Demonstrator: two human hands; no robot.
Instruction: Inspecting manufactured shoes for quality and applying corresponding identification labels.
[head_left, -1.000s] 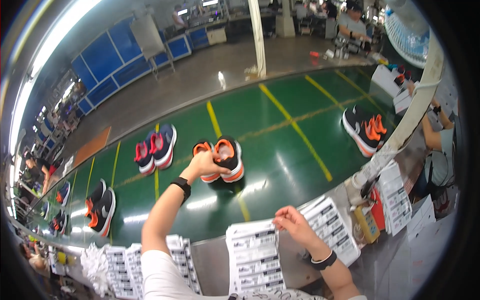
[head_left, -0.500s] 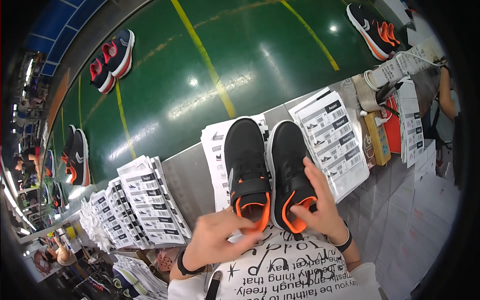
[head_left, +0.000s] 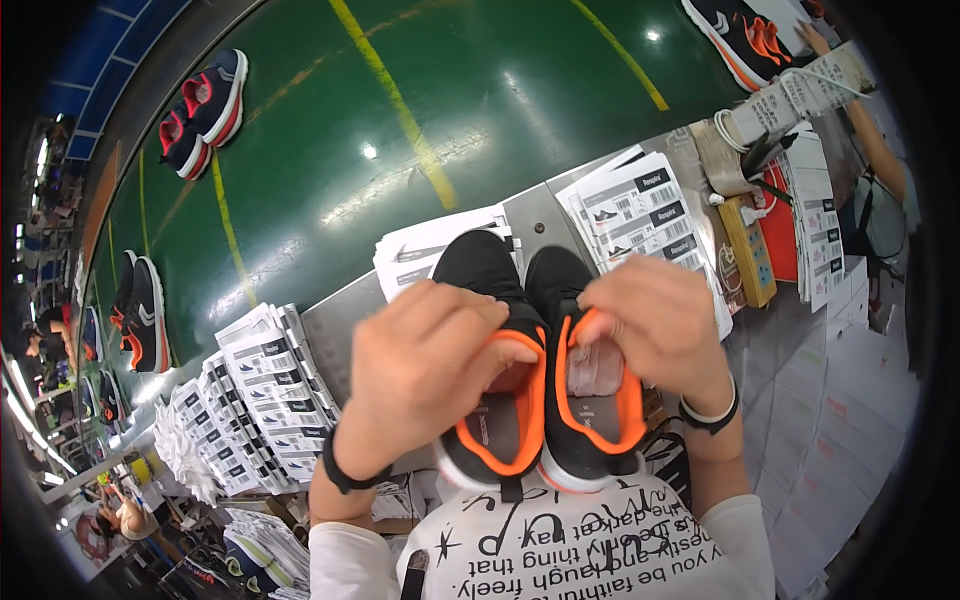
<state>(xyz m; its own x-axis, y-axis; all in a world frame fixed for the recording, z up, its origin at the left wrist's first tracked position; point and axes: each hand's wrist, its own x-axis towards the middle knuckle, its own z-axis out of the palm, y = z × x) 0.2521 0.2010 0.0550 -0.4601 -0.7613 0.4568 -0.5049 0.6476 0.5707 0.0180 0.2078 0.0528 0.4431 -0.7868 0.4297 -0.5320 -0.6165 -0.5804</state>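
Observation:
A pair of black sneakers with orange lining is close to my body, soles toward the counter and openings facing up at me. My left hand is closed on the upper of the left sneaker, its thumb inside the opening at the tongue. My right hand grips the right sneaker the same way, its thumb at the orange collar. A pale, crumpled piece shows inside the right sneaker; what it is I cannot tell. Both fists hide the straps.
Label sheets in stacks lie beyond and right of the sneakers, with more piles at the left. A green conveyor belt carries other sneakers. A yellow power strip stands at the right. Another person's arm appears at the far right.
Both hands have moved up to the sneakers' tongues and closed on them. The sneakers have tilted, so their openings face me more widely and their heels sit nearer my shirt.

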